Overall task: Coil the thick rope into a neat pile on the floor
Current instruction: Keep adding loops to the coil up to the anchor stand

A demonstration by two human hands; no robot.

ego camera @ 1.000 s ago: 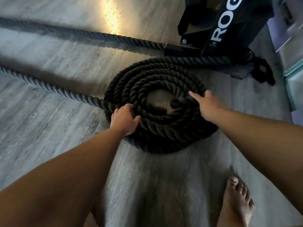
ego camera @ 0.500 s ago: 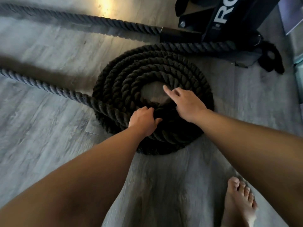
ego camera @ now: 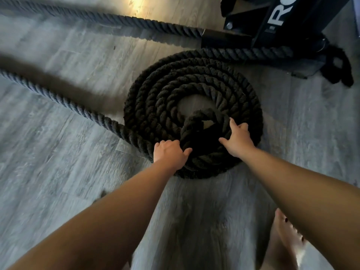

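Observation:
A thick black rope lies in a flat coil (ego camera: 194, 80) of several turns on the grey wood floor (ego camera: 58, 172). Its free length (ego camera: 58, 100) runs off from the coil's near left side toward the left edge. My left hand (ego camera: 169, 152) grips the rope at the coil's near left, fingers curled over it. Pressing on an inner turn at the near right is my right hand (ego camera: 236, 139), thumb spread wide and index finger stretched forward. A small loose loop (ego camera: 202, 115) sits in the coil's centre between my hands.
A second rope strand (ego camera: 136, 22) crosses the floor at the top and ends at a black sleeve by the black equipment base (ego camera: 292, 20) at the upper right. A black strap (ego camera: 339, 69) lies beside that base. My bare foot (ego camera: 286, 236) stands at the lower right.
My right hand slid from the coil's centre back to its near right side. My left hand shifted left along the near edge, and a small loop now shows in the centre.

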